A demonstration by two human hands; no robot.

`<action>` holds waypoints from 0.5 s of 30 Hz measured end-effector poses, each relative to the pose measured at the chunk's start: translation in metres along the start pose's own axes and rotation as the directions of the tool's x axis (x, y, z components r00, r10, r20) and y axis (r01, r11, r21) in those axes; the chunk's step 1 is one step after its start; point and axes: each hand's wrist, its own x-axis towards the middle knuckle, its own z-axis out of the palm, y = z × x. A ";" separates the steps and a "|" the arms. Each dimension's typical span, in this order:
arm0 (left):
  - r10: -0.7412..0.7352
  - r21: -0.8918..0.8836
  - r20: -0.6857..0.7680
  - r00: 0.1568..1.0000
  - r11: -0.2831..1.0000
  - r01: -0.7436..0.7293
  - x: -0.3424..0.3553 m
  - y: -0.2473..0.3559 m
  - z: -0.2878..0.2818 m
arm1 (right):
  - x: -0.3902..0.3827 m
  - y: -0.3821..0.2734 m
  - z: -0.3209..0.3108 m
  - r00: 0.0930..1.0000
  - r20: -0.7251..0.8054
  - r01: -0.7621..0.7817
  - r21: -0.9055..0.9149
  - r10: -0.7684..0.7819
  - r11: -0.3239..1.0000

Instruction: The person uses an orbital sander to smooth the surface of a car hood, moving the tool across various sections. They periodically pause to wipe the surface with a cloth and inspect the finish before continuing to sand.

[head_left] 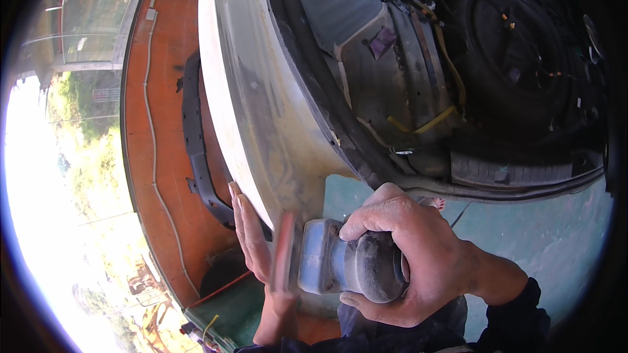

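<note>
My right hand [412, 255] grips a dusty blue and black power sander [369, 265] from behind, fingers and thumb wrapped round its rounded body. The sander's pad [283, 252] is smeared by motion and faces left, close to the lower end of a car's body panel [288, 127]. Whether it touches the panel cannot be made out. The panel is white along its outer edge, with sanded grey and yellowish patches. My left hand [248, 238] rests beside that outer edge, its fingers stretched out; part of it is hidden behind the pad.
A black rubber seal [307, 78] borders the car's open rear compartment, where loose wiring and a round dark well [517, 46] show. A dark curved trim piece [195, 131] stands by the orange wall [167, 91]. The floor [536, 242] is green; bright windows lie far left.
</note>
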 end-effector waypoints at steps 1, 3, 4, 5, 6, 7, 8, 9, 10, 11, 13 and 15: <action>0.008 0.009 0.000 1.000 1.000 -0.008 0.000 0.000 0.000 | -0.002 0.001 0.001 1.000 0.006 -0.009 0.013 0.009 1.000; -0.026 -0.038 0.015 1.000 0.999 0.026 0.002 0.005 -0.002 | -0.008 0.003 0.000 1.000 -0.006 -0.031 -0.033 0.031 0.999; -0.050 -0.057 0.009 0.999 0.997 0.051 -0.002 0.002 -0.001 | -0.012 0.003 0.000 0.999 -0.012 -0.042 -0.056 0.042 0.998; -0.075 -0.073 0.004 0.997 0.995 0.075 -0.007 0.000 0.000 | -0.015 0.003 -0.002 0.998 -0.013 -0.070 -0.036 0.069 0.997; -0.076 -0.111 -0.021 0.997 0.991 0.073 -0.003 0.002 0.002 | -0.019 0.003 -0.003 0.995 -0.012 -0.098 -0.016 0.097 0.995; -0.062 -0.102 -0.014 0.998 0.993 0.060 -0.002 0.001 0.000 | -0.021 0.005 -0.003 0.996 -0.031 -0.079 -0.022 0.078 0.997; -0.048 -0.098 -0.003 0.999 0.994 0.048 -0.002 -0.002 -0.002 | -0.024 0.008 -0.003 0.997 -0.053 -0.065 -0.031 0.063 0.997; -0.034 -0.093 0.008 0.999 0.995 0.035 -0.001 -0.003 -0.002 | -0.025 0.008 -0.003 0.997 -0.074 -0.043 -0.066 0.038 0.997; -0.028 -0.096 -0.003 1.000 0.995 0.028 -0.001 -0.003 -0.001 | -0.024 0.008 -0.003 0.995 -0.095 -0.028 -0.065 0.022 0.998; -0.026 -0.100 -0.013 1.000 0.995 0.025 -0.003 -0.003 0.000 | -0.022 0.007 -0.002 0.993 -0.115 -0.016 -0.064 0.008 0.998; -0.030 -0.120 -0.032 0.999 0.992 0.026 -0.005 -0.005 0.003 | -0.018 0.004 0.002 0.990 -0.139 -0.046 -0.051 0.038 0.998; -0.036 -0.146 -0.042 0.998 0.989 0.029 -0.007 -0.006 0.004 | -0.014 0.001 0.008 0.982 -0.146 -0.126 -0.024 0.121 0.992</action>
